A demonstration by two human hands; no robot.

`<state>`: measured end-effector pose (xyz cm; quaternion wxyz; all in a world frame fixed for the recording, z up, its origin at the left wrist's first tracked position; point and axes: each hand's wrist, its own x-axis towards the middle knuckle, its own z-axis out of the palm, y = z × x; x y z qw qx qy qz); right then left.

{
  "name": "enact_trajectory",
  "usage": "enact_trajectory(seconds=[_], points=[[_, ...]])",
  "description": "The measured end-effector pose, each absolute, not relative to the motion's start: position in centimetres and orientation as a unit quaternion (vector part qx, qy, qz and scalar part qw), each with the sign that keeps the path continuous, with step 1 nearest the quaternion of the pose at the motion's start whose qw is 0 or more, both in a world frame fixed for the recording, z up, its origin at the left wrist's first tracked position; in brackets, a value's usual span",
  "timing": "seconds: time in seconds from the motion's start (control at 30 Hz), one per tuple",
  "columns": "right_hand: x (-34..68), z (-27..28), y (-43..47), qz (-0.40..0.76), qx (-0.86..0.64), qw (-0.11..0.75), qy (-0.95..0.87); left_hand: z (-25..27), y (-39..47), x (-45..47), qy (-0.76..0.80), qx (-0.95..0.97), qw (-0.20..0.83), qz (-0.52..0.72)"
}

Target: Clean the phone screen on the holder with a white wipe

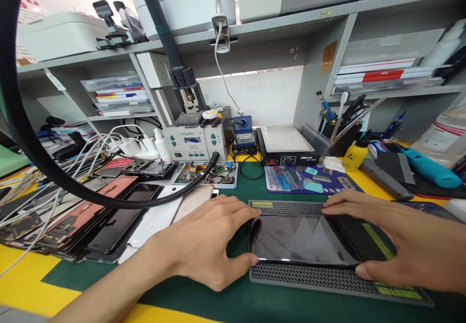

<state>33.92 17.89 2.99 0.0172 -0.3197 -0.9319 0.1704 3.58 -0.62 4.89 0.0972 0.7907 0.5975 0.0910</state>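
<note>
A smartphone point(300, 240) with a dark, glossy screen lies flat and sideways on a grey honeycomb-patterned mat point(306, 280). My left hand point(214, 243) grips its left end, thumb at the near corner and fingertips at the far corner. At the right end, my right hand point(393, 240) has its thumb at the near edge and its index finger at the far edge. Its other fingers are mostly hidden behind the hand. Reflections cover the phone's screen.
Phones and phone parts point(153, 221) are piled left. Behind stand a hot air station point(192, 143), a small heating plate point(287, 141) and a tray of circuit boards point(222, 179). A black hose point(120, 201) loops across the left. Right are a yellow bottle point(356, 155) and a blue-handled tool point(431, 167).
</note>
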Motion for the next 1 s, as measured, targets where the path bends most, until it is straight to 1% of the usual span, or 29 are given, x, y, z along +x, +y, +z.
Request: enact_trajectory(seconds=[0.1, 0.33, 0.5, 0.67, 0.87, 1.0], points=[[33.7, 3.4, 17.6, 0.184, -0.313, -0.036, -0.931, 4.6, -0.6, 3.7, 0.601, 0.789, 0.093, 0.09], [34.1, 3.3, 17.8, 0.204, -0.287, -0.01, -0.936, 4.3, -0.4, 3.8, 0.597, 0.791, 0.087, 0.102], [34.1, 3.2, 18.1, 0.191, -0.28, -0.022, -0.941, 4.3, -0.5, 3.8, 0.596, 0.793, 0.078, 0.1], [34.1, 3.2, 18.2, 0.2, -0.271, -0.005, -0.942, 4.2, -0.5, 3.8, 0.595, 0.794, 0.08, 0.097], [34.2, 3.5, 18.0, 0.205, -0.255, -0.009, -0.945, 4.4, -0.4, 3.8, 0.596, 0.793, 0.085, 0.093], [33.8, 4.8, 17.3, 0.23, -0.257, -0.035, -0.938, 4.2, -0.6, 3.7, 0.582, 0.804, 0.068, 0.105]])
